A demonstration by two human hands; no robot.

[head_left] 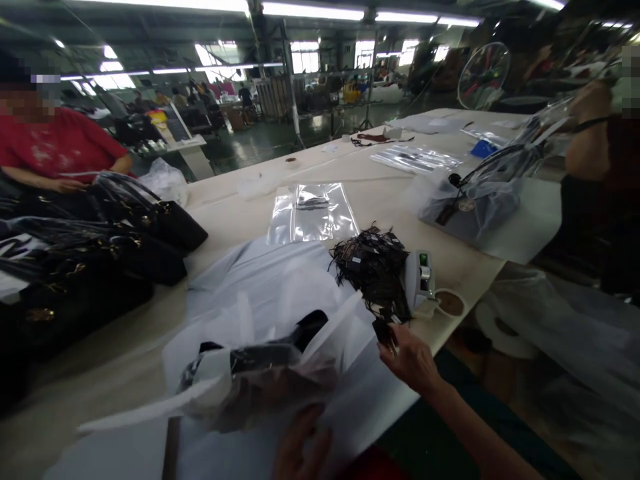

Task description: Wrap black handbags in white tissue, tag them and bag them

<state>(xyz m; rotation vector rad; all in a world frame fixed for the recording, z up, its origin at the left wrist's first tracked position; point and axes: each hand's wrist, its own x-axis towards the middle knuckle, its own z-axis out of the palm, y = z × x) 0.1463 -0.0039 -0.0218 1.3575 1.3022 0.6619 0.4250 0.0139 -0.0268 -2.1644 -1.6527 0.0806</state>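
Observation:
In the head view, my right hand (413, 360) pinches a small dark tag (384, 335) beside a heap of black corded tags (373, 263). At the bottom edge, my left hand (303, 443) is blurred and partly cut off, its fingers apart, close to the near side of a wrapped bag. That dark handbag (265, 357) lies on the table in white wrapping and clear plastic, which hide much of it. Pale sheets (260, 273) are spread under and behind it.
A tape dispenser (421, 277) and a tape roll (450, 303) sit by the right edge. Clear plastic sleeves (317, 213) lie farther back. Black handbags (100, 253) crowd the left, near a person in red (60, 143). Another bag in plastic (470, 207) stands at right beside a person.

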